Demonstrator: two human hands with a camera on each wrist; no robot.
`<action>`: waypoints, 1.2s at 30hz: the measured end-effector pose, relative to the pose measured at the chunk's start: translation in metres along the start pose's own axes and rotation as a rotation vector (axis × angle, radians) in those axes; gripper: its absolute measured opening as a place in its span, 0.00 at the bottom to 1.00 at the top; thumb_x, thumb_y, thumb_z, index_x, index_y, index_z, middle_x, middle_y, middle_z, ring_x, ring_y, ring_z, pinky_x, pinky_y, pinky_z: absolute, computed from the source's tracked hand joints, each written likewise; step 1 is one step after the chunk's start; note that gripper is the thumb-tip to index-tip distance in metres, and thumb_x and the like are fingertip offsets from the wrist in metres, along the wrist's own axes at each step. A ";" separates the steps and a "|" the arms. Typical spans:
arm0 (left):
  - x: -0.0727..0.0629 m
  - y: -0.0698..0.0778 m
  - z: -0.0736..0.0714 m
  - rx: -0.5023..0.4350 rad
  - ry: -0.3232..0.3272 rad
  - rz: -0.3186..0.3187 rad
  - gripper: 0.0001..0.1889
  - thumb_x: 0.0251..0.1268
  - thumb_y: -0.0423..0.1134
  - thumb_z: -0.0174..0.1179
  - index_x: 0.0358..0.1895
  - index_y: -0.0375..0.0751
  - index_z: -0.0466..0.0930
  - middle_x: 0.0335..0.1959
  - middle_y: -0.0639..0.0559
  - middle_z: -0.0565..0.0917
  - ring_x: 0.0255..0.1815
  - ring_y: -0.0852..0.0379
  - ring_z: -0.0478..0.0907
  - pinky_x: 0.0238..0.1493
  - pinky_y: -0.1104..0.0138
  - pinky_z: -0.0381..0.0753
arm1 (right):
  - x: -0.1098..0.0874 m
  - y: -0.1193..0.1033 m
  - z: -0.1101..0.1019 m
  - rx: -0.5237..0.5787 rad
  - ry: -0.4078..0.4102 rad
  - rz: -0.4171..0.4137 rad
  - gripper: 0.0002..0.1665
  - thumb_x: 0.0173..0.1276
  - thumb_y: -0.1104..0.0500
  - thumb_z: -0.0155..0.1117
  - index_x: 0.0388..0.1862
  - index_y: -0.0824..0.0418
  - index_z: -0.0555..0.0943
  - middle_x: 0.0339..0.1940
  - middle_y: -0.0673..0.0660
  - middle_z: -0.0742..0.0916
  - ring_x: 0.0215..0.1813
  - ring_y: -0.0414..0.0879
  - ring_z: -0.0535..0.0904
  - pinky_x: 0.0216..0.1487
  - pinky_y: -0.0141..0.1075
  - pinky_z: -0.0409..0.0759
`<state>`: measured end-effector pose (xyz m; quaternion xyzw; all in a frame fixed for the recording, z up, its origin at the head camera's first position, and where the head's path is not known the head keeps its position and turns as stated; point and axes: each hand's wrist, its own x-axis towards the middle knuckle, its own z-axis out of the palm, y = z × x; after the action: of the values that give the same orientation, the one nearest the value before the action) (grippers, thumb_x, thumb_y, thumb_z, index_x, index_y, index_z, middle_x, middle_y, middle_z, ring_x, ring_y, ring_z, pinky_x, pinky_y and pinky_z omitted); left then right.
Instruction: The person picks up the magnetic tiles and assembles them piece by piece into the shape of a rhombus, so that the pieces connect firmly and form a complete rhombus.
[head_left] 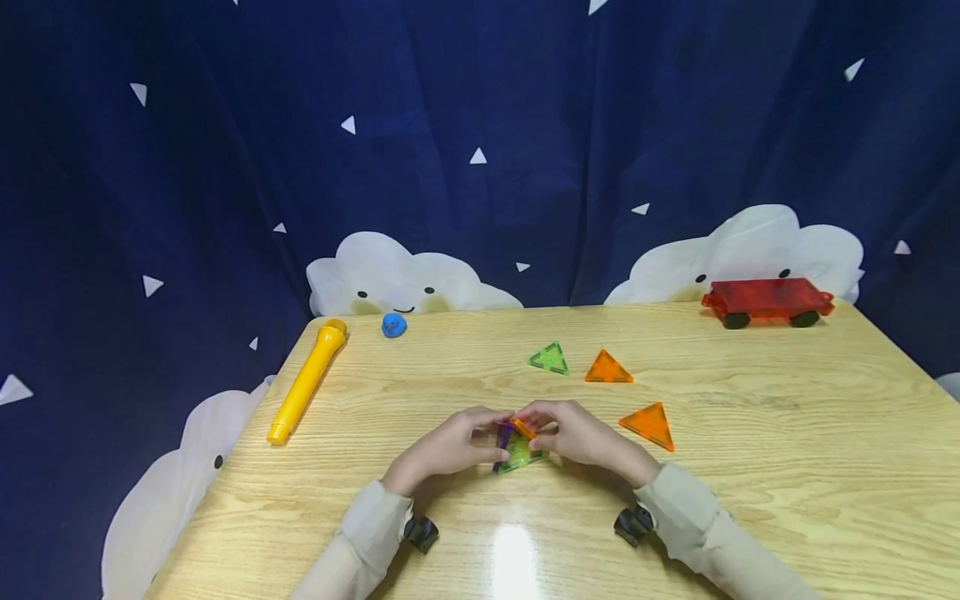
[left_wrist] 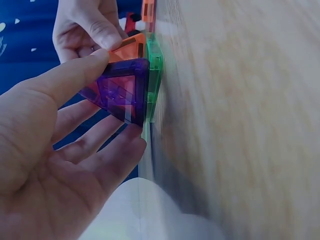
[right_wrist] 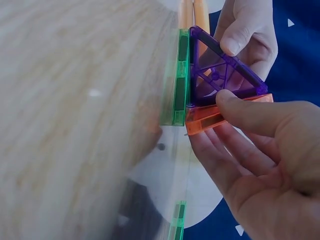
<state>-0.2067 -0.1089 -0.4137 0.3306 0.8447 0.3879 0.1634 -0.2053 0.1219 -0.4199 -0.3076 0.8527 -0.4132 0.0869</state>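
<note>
A green magnetic tile (head_left: 522, 452) lies flat on the wooden table, near the middle. Along its left side stands a purple triangular magnetic tile (right_wrist: 216, 75), pinched between the thumb and fingers of my left hand (head_left: 453, 443). My right hand (head_left: 576, 431) holds an orange magnetic tile (right_wrist: 206, 119) that stands on the green one. In the left wrist view, the purple tile (left_wrist: 120, 95) and the orange tile (left_wrist: 129, 49) lean together, their upper edges meeting near both thumbs. My fingers partly cover both upright tiles.
Beyond my right hand lie a green triangle tile (head_left: 550, 358) and two orange triangle tiles, one farther back (head_left: 608, 369), one nearer (head_left: 651, 425). A yellow stick-shaped toy (head_left: 306, 385) and a small blue duck (head_left: 393, 325) are at left. A red toy car (head_left: 772, 300) stands far right.
</note>
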 end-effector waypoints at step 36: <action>0.001 -0.003 0.000 -0.031 0.014 0.000 0.27 0.57 0.41 0.68 0.61 0.43 0.73 0.56 0.52 0.78 0.57 0.55 0.74 0.61 0.58 0.71 | 0.001 -0.003 0.002 0.006 0.056 0.015 0.07 0.65 0.66 0.64 0.42 0.62 0.82 0.38 0.53 0.86 0.42 0.44 0.80 0.44 0.32 0.80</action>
<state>-0.2091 -0.1094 -0.4156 0.3252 0.8396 0.4034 0.1628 -0.2041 0.1186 -0.4191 -0.2892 0.8557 -0.4237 0.0669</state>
